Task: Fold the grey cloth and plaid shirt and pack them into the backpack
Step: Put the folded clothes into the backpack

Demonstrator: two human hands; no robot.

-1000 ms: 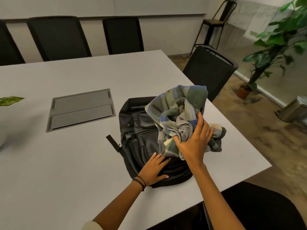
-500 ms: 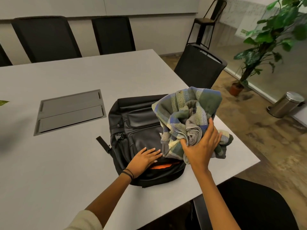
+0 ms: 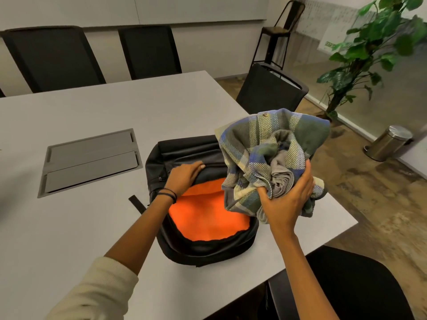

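A black backpack (image 3: 208, 250) lies flat on the grey table (image 3: 69, 227), its main flap lifted so the orange lining (image 3: 208, 215) shows. My left hand (image 3: 184, 176) grips the raised flap edge and holds it back. My right hand (image 3: 286, 199) grips a bunched bundle above the bag's right side: the plaid shirt (image 3: 258, 144) in green, blue and cream, with the grey cloth (image 3: 282, 179) rolled up inside it. The bundle hangs over the opening's right edge, partly hiding the bag's right rim.
A recessed grey cable hatch (image 3: 90, 158) sits in the table to the left. Black chairs (image 3: 50, 56) line the far side, another chair (image 3: 270, 88) stands at the right edge, and one (image 3: 346, 285) is near me. A potted plant (image 3: 369, 49) and metal bin (image 3: 390, 142) stand on the floor.
My left hand slid up from the bag's near end and pulled the flap open, exposing the wide orange interior. My right hand kept the bundle raised at the right.
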